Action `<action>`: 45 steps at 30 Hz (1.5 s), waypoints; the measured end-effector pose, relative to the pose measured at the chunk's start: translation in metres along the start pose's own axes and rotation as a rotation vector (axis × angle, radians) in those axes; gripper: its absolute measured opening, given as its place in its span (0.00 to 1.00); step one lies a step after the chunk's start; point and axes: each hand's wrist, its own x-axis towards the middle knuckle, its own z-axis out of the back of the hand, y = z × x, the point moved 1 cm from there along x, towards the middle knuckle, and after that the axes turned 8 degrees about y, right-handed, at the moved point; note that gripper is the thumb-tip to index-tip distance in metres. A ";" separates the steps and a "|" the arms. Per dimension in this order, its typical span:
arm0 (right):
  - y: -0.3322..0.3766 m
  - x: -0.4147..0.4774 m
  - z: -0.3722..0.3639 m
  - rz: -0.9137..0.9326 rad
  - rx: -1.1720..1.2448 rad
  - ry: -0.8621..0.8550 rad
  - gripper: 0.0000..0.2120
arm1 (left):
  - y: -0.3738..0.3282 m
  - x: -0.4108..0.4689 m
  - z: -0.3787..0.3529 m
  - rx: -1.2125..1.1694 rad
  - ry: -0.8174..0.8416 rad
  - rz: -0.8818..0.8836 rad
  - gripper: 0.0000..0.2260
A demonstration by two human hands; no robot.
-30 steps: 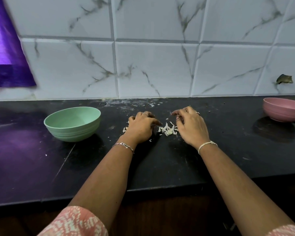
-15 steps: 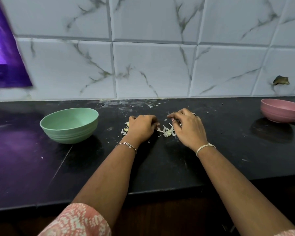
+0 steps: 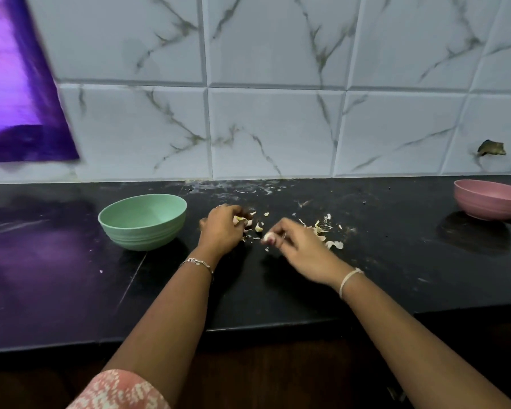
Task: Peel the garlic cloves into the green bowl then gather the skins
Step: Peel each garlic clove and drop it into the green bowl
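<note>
A pale piece of garlic (image 3: 268, 238), clove or skin I cannot tell, is now pinched in the grip of the right hand (image 3: 303, 246), which has drawn away from the left hand (image 3: 220, 230). The left grip is curled over more scraps (image 3: 242, 221). The skins (image 3: 322, 231) lie scattered on the desk (image 3: 396, 261), no longer heaped, so gathering looks unfinished. The green bowl (image 3: 142, 221) stands just to the left.

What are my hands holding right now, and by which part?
Right hand pinches a pale garlic piece by one end; left hand curls round garlic bits, exact hold hidden.
</note>
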 end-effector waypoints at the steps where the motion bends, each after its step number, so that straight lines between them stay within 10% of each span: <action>1: 0.006 -0.005 -0.008 -0.001 -0.012 0.112 0.06 | 0.004 -0.003 0.002 0.018 -0.006 -0.018 0.08; 11: -0.024 0.005 0.009 -0.269 -0.288 0.136 0.09 | 0.014 -0.016 0.005 0.097 0.012 -0.043 0.12; 19: -0.016 0.039 -0.013 -0.142 -0.556 0.189 0.06 | 0.010 -0.012 -0.002 0.134 0.131 -0.129 0.16; 25: -0.028 0.058 0.002 -0.219 -0.965 -0.081 0.09 | 0.005 -0.006 -0.008 0.222 0.216 -0.221 0.15; 31: -0.030 0.092 -0.006 -0.188 -0.544 0.112 0.08 | 0.006 0.000 -0.008 0.336 0.178 -0.130 0.14; 45: -0.029 0.088 -0.005 -0.260 -0.801 0.093 0.08 | 0.008 0.000 -0.005 0.292 0.109 -0.089 0.12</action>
